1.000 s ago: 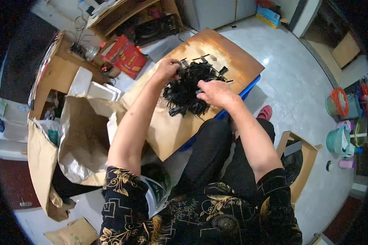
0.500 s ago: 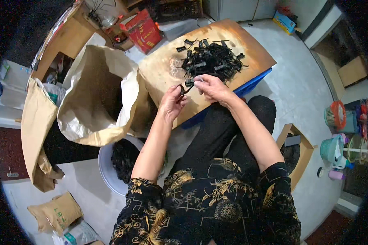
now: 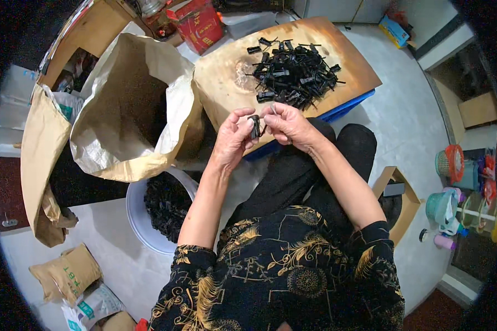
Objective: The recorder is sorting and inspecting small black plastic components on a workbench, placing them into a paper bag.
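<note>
My left hand (image 3: 233, 138) and my right hand (image 3: 286, 124) meet over my lap, just in front of a wooden board (image 3: 226, 83). Together they pinch one small black plastic part (image 3: 255, 126) between their fingertips. A heap of the same black parts (image 3: 294, 73) lies farther back on the board. Below my left forearm stands a white bucket (image 3: 137, 216) holding several more black parts.
A large open brown paper sack (image 3: 128, 105) leans left of the board. A red box (image 3: 200, 26) stands behind it. The board rests on a blue crate (image 3: 345, 109). Small sacks (image 3: 66, 271) lie at lower left; a small wooden stool (image 3: 404, 199) and plastic containers (image 3: 453, 165) stand at right.
My hands left the heap and came back toward my body, carrying one black part. The view tilted down, bringing the sack and white bucket into sight.
</note>
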{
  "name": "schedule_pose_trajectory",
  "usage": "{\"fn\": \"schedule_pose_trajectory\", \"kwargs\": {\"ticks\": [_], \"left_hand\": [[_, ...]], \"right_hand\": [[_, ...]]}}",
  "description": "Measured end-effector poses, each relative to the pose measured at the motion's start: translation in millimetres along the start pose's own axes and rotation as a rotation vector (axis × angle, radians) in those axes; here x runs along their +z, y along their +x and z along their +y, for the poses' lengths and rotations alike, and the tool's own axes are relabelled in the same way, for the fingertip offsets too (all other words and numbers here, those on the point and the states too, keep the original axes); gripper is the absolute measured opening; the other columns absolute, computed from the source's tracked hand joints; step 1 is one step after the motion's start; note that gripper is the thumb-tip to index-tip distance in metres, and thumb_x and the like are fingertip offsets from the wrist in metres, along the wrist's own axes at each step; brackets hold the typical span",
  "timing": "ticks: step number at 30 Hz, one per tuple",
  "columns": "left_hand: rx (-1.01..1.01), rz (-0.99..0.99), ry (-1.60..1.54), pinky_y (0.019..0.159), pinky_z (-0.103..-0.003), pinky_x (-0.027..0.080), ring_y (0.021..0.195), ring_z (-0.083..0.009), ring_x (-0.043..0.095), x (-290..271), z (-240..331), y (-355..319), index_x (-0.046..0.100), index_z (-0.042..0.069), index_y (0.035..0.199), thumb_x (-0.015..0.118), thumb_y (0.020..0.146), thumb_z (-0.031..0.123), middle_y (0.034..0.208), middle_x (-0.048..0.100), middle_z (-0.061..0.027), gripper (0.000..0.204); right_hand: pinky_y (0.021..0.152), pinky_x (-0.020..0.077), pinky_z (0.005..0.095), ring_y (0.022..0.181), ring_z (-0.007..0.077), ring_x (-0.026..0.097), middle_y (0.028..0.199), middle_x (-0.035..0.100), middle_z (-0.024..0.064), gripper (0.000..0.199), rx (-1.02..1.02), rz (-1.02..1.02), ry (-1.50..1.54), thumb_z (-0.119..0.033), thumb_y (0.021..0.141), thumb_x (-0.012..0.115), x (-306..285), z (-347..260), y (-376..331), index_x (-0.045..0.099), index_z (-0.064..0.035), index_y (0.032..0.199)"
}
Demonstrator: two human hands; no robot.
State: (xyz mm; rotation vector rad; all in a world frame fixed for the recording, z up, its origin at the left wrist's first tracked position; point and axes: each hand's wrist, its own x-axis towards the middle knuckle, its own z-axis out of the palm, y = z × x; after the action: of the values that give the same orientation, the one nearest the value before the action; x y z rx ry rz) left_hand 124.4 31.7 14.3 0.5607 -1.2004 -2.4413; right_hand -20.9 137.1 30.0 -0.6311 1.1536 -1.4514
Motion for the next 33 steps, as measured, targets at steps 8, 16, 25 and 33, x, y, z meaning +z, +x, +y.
{"fn": "schedule_pose_trajectory", "kwargs": {"ticks": [8, 16, 25, 33], "left_hand": [[-0.126, -0.015, 0.005, 0.047, -0.018, 0.039, 0.055, -0.0079, 0.051, 14, -3, 10, 0.04, 0.006, 0.121, 0.064, 0.082, 0.017, 0.071, 0.058, -0.0023, 0.047], [0.278, 0.281, 1.128, 0.059, -0.026, 0.043, 0.062, -0.0121, 0.051, 5, -1, 9, 0.036, 0.002, 0.125, 0.068, 0.077, 0.019, 0.072, 0.056, -0.0041, 0.06], [-0.037, 0.166, 0.927, 0.06, -0.024, 0.045, 0.069, -0.0112, 0.054, 9, -5, 5, 0.022, 0.005, 0.134, 0.065, 0.079, 0.009, 0.081, 0.057, -0.0078, 0.07], [-0.124, 0.098, 0.643, 0.063, -0.024, 0.048, 0.074, -0.0142, 0.059, 8, -13, 3, 0.032, 0.005, 0.128, 0.056, 0.083, 0.004, 0.088, 0.058, -0.0104, 0.051]], "right_hand": [[0.034, 0.0223, 0.0163, 0.041, 0.0009, 0.033, 0.058, 0.044, -0.0063, 0.017, 0.149, -0.137, 0.189, -0.026, 0.085, 0.06, -18, 14, 5, 0.055, -0.0101, 0.081], [0.037, 0.0205, 0.0167, 0.043, -0.0004, 0.031, 0.058, 0.042, -0.0083, 0.012, -0.081, 0.079, 0.02, -0.018, 0.086, 0.059, -21, 21, 19, 0.054, -0.0089, 0.083], [0.054, 0.0412, 0.0226, 0.064, 0.0046, 0.047, 0.069, 0.052, -0.0013, 0.015, -0.192, 0.069, -0.314, -0.013, 0.083, 0.06, -16, 51, 35, 0.055, 0.001, 0.083], [0.053, 0.0429, 0.025, 0.057, 0.0086, 0.048, 0.065, 0.052, 0.0021, 0.023, -0.041, 0.033, -0.222, -0.023, 0.088, 0.053, -6, 46, 27, 0.052, 0.0, 0.083]]}}
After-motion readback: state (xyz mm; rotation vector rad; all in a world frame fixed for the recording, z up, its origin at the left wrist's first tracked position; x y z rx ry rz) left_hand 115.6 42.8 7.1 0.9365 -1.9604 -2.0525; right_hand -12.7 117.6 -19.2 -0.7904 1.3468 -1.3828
